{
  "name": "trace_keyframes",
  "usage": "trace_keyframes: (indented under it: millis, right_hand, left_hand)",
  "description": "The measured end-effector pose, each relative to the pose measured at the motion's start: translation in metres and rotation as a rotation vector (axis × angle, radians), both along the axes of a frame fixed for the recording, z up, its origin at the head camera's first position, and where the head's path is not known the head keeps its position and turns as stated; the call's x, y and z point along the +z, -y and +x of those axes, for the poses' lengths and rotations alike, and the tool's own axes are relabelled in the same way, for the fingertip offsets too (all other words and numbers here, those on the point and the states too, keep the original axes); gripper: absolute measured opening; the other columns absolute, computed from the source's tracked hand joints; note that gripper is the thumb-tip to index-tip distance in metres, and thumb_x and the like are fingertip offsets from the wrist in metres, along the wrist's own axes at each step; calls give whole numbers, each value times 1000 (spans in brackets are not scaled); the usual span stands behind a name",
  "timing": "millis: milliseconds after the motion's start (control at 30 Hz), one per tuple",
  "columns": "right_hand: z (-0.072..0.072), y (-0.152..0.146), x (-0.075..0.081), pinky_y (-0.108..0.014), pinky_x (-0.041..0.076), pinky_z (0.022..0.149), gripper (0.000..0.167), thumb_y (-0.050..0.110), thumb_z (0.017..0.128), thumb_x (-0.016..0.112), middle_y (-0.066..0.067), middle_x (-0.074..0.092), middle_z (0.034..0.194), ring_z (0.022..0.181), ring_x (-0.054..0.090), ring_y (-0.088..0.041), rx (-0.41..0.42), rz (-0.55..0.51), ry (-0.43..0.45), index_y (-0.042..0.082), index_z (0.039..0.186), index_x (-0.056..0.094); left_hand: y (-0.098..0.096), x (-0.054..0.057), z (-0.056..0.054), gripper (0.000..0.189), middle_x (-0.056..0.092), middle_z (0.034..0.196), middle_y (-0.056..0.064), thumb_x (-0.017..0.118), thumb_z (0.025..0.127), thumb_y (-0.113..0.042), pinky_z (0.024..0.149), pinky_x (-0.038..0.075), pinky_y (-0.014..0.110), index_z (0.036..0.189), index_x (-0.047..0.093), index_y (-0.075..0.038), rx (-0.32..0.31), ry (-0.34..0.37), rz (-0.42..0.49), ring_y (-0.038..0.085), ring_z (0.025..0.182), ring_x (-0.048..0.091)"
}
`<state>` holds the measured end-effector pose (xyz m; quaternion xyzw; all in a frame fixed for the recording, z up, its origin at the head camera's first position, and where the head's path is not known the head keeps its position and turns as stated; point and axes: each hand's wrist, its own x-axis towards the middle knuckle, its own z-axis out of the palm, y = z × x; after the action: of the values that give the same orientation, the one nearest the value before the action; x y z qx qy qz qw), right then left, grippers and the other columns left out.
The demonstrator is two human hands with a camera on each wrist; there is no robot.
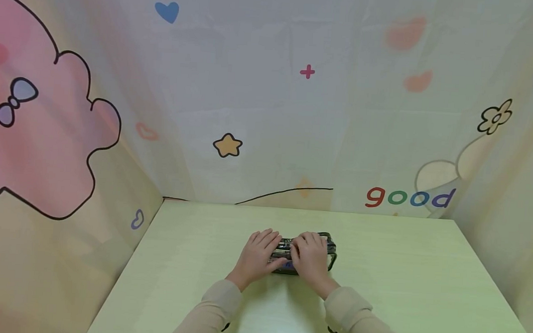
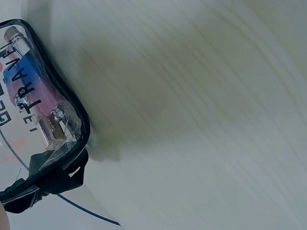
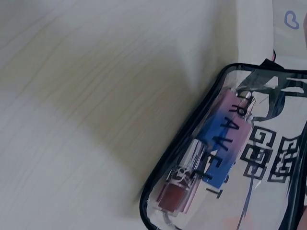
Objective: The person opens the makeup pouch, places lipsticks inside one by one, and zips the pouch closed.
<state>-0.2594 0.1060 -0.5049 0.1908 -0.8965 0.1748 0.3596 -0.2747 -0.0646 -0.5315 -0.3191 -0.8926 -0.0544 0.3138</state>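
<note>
A clear zip pouch (image 1: 284, 271) with black trim stands on the table between both hands. My left hand (image 1: 257, 254) grips its left end, fingers over the top and thumb along the near side. Over the right part, my right hand (image 1: 310, 257) holds the top edge with bent fingers. Black "TRAVEL" lettering shows on the clear wall in the right wrist view. Behind that wall lie a blue and pink box (image 3: 235, 129) and a lipstick-like tube (image 3: 175, 189) with a silver part. The fingertips' far sides are hidden.
A pale wood-grain table (image 1: 188, 283) extends around the pouch. Printed cloth (image 1: 270, 101) hangs behind it and along both sides, with a pink cartoon shape on the left and the word "good" at the right.
</note>
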Motion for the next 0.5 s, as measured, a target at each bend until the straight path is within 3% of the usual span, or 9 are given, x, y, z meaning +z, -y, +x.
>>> trace_keyframes:
  millis: [133, 300, 500]
  right_hand:
    - [-2, -8, 2, -43, 37, 76, 12, 13, 70, 69, -6, 58, 85, 86, 50, -25, -19, -23, -20, 12, 64, 59]
    - [-2, -12, 1, -45, 36, 80, 15, 13, 70, 69, -7, 59, 88, 89, 50, -26, -41, -39, 23, 12, 61, 58]
    - [-2, -15, -2, -45, 33, 81, 15, 14, 69, 70, -7, 57, 91, 92, 48, -26, -61, -36, 50, 12, 60, 58]
  left_hand:
    - [0, 1, 0, 60, 56, 122, 3, 49, 81, -54, 96, 37, 39, 121, 55, -11, -1, 3, 1, 20, 118, 47]
    - [0, 2, 0, 61, 55, 122, 2, 41, 84, -57, 96, 36, 39, 122, 54, -11, 7, 22, -11, 19, 118, 46]
    - [0, 4, 1, 61, 54, 124, 2, 39, 85, -57, 97, 35, 38, 124, 52, -13, 13, 46, -28, 18, 119, 45]
